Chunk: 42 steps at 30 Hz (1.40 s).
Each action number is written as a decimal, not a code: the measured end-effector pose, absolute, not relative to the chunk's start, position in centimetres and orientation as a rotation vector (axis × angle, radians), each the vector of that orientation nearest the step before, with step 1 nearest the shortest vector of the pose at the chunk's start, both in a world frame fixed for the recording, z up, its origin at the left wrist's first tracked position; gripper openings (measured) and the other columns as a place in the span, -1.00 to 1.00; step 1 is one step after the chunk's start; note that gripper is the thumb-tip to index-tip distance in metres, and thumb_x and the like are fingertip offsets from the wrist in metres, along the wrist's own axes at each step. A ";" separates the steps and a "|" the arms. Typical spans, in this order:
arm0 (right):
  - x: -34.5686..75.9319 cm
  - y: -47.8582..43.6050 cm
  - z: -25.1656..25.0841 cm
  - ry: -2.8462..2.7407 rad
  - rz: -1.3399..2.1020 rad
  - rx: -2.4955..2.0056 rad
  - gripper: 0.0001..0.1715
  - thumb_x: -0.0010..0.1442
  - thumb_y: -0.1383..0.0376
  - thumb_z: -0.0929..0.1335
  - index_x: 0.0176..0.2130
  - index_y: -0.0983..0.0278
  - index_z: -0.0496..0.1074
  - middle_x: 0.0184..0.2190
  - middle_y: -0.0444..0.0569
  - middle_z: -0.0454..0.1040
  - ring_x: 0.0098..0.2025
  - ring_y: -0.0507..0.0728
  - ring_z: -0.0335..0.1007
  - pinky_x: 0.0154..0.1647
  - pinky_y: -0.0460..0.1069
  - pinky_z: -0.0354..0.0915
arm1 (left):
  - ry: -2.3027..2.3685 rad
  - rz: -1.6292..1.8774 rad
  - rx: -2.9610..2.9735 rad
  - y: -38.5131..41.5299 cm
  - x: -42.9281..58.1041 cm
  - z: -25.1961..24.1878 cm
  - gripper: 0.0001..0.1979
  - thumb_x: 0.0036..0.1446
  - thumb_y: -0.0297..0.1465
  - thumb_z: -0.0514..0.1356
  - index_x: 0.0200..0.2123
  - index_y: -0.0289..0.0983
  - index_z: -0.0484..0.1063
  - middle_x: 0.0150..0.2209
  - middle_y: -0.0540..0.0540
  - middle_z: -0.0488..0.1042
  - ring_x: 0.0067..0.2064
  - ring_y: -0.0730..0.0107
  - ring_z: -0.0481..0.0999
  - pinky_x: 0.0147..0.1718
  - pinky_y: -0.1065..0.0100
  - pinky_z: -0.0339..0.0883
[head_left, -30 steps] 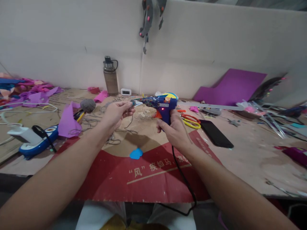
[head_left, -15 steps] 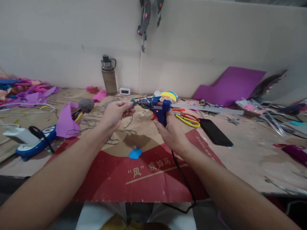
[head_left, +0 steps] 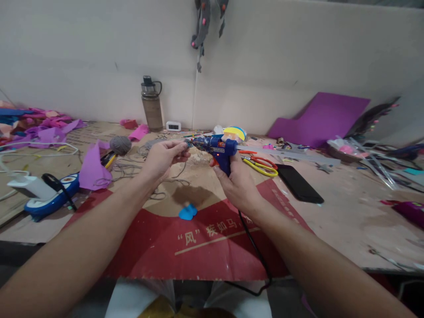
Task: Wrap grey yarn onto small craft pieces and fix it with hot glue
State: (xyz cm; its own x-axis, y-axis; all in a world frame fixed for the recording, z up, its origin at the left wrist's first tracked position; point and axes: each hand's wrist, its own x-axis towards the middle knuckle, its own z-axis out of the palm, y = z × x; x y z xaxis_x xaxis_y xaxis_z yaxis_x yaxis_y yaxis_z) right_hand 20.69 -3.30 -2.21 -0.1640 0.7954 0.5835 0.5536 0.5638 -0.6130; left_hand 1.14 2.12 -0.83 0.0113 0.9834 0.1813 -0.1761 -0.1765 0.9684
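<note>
A blue hot glue gun (head_left: 223,149) with a small lit lamp is held level in my right hand (head_left: 236,179), fingers wrapped round its handle. Out of its back end sticks a long clear glue stick (head_left: 291,154). My left hand (head_left: 167,158) is closed in a pinch right at the gun's nozzle. A thin strand of grey yarn (head_left: 183,168) hangs from those fingers to the table; the small dark bit at the fingertips is too blurred to tell. Below both hands lies a bright blue cut piece (head_left: 188,212) on the red and brown cardboard (head_left: 149,247).
A grey yarn ball (head_left: 120,145), purple felt (head_left: 94,170) and a blue power strip (head_left: 53,198) are on the left. Behind stand a bottle (head_left: 152,106) and a small clock (head_left: 173,126). Scissors (head_left: 261,166) and a phone (head_left: 300,183) lie right; the gun's black cord (head_left: 253,243) hangs over the edge.
The whole view has shifted slightly. Both hands keep their hold, with the nozzle still at my left fingertips; the glue stick's far end appears slightly lower.
</note>
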 end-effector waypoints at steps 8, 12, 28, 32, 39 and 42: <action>20.6 -3.6 -2.0 -1.871 0.278 -1.111 -0.71 0.24 0.30 0.23 -0.02 0.24 0.26 -0.19 0.08 0.42 -0.18 0.22 0.36 -0.07 0.18 0.32 | 0.953 1.419 1.216 2.2 1.1 -0.9 -0.85 -0.06 -0.36 0.35 -0.45 -0.34 0.51 -0.51 -0.05 0.49 -0.47 0.52 0.48 -0.40 0.45 0.41; 20.6 -3.5 -2.1 -1.877 0.252 -1.136 -0.69 0.24 0.29 0.22 0.00 0.26 0.27 -0.18 0.12 0.42 -0.16 0.24 0.36 -0.06 0.19 0.32 | 0.958 1.415 1.225 2.2 1.1 -0.9 -0.84 -0.06 -0.35 0.35 -0.45 -0.34 0.52 -0.51 -0.05 0.49 -0.47 0.52 0.49 -0.41 0.45 0.42; 20.5 -3.4 -2.3 -1.886 0.208 -1.118 -0.70 0.24 0.30 0.22 -0.02 0.27 0.30 -0.14 0.15 0.44 -0.14 0.27 0.40 -0.07 0.23 0.37 | 0.957 1.414 1.236 2.2 1.1 -1.0 -0.82 -0.07 -0.35 0.36 -0.45 -0.35 0.52 -0.51 -0.06 0.50 -0.47 0.49 0.49 -0.38 0.41 0.43; 20.5 -3.4 -2.2 -1.885 0.200 -1.121 -0.69 0.23 0.31 0.22 -0.01 0.27 0.30 -0.12 0.15 0.44 -0.10 0.27 0.40 -0.03 0.25 0.36 | 0.955 1.424 1.243 2.2 1.1 -1.0 -0.82 -0.07 -0.35 0.37 -0.45 -0.35 0.52 -0.51 -0.06 0.50 -0.47 0.49 0.49 -0.38 0.40 0.43; 20.5 -3.4 -2.3 -1.885 0.195 -1.122 -0.69 0.23 0.32 0.22 -0.02 0.28 0.29 -0.13 0.15 0.45 -0.13 0.26 0.41 -0.06 0.22 0.37 | 0.966 1.425 1.255 2.2 1.0 -1.0 -0.82 -0.07 -0.34 0.37 -0.45 -0.35 0.52 -0.51 -0.06 0.50 -0.47 0.49 0.49 -0.39 0.40 0.43; 20.4 -3.4 -2.4 -1.884 0.197 -1.127 -0.68 0.22 0.32 0.22 -0.01 0.27 0.29 -0.14 0.14 0.45 -0.14 0.25 0.41 -0.07 0.22 0.38 | 0.961 1.416 1.259 2.3 1.1 -1.0 -0.82 -0.06 -0.34 0.36 -0.44 -0.35 0.52 -0.50 -0.07 0.50 -0.47 0.49 0.50 -0.38 0.40 0.44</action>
State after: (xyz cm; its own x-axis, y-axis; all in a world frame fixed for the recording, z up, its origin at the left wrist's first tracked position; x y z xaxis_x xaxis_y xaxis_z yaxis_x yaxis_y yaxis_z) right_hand 20.45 -3.42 -2.35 -0.1761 0.7676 0.6162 0.6239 0.5713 -0.5333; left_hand 1.05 2.26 -1.04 0.0099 0.9758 0.2183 -0.1580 -0.2141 0.9640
